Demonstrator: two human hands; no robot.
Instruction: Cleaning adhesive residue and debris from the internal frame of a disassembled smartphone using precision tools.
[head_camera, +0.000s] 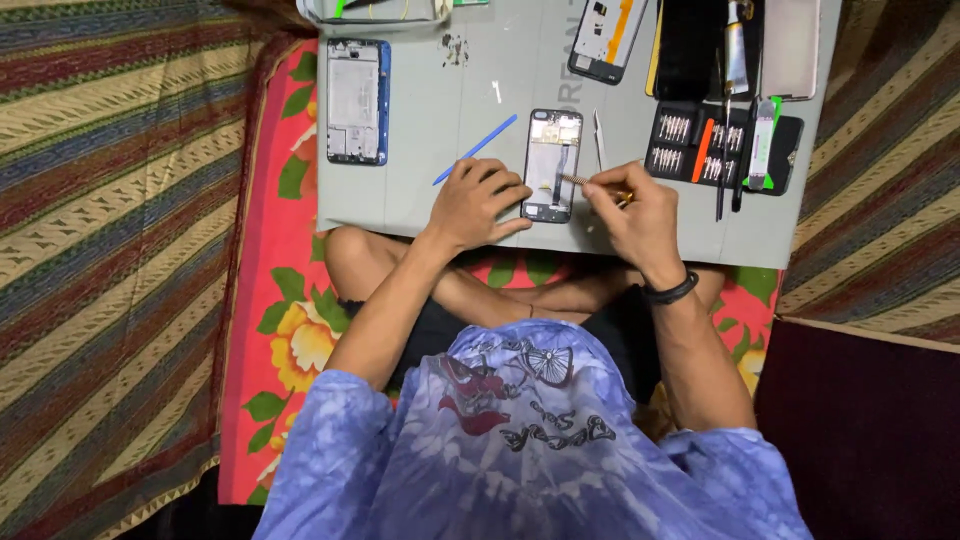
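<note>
Head view, looking straight down at a person seated cross-legged before a grey work mat. The opened phone lies at the mat's near edge, back cover already off and its inner frame and cable showing. The left hand rests at nine o'clock of the phone, fingers spread and pressed along its edge to steady it. The right hand, at three o'clock, pinches a thin screwdriver whose tip reaches over the phone's middle. By the look of it, disassembly is partway: the shell is open, inner parts remain in place. A blue pry tool lies at ten o'clock, a bit set at two o'clock, and a blue phone frame farther off at ten o'clock.
</note>
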